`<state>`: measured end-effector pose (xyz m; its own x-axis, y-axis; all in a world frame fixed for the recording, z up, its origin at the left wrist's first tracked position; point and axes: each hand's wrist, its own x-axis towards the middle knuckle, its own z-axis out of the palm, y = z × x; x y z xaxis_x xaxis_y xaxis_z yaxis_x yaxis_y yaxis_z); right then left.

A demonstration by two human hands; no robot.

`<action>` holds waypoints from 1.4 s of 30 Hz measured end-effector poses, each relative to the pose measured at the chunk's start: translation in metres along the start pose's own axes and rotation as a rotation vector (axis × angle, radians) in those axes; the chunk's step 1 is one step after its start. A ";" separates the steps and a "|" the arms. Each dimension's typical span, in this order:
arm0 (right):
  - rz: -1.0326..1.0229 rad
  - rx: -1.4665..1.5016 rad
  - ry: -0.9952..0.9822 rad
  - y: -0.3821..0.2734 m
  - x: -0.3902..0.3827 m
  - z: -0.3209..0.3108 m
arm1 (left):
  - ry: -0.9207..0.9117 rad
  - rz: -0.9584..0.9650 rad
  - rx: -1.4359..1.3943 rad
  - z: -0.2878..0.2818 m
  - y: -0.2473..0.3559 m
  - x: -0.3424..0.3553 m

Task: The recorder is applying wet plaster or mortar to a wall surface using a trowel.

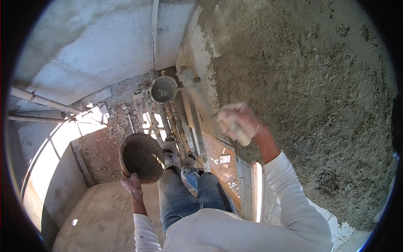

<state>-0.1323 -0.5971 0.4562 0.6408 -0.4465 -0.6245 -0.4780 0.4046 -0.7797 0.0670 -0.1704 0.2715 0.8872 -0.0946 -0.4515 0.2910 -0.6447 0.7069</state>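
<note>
My left hand is closed on the lower left rim of a dark round bowl. My right hand grips the pale handle of a long tool, whose far end is blurred by motion, beside the wall covered in rough grey wet plaster. A grey bucket with something upright inside sits ahead of me, above the bowl in the view.
I stand high on narrow poles and boards, with gaps showing a lower level. Pale curved walls rise at the left, with horizontal poles and rubble below. A wooden-framed opening lies beside my legs.
</note>
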 end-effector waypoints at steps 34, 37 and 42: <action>-0.008 -0.908 0.522 0.151 -0.070 0.113 | -0.411 0.180 -0.084 0.100 0.094 -0.098; -0.205 -0.845 0.535 0.125 -0.054 0.122 | -0.304 0.164 -0.138 0.087 0.078 -0.082; -0.283 -0.369 0.006 0.066 -0.043 0.093 | -0.164 0.058 -0.060 0.042 0.028 -0.047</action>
<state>-0.1356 -0.4764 0.4359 0.7739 -0.5035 -0.3842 -0.4675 -0.0448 -0.8829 0.0182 -0.2164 0.2898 0.8342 -0.2560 -0.4884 0.2661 -0.5889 0.7631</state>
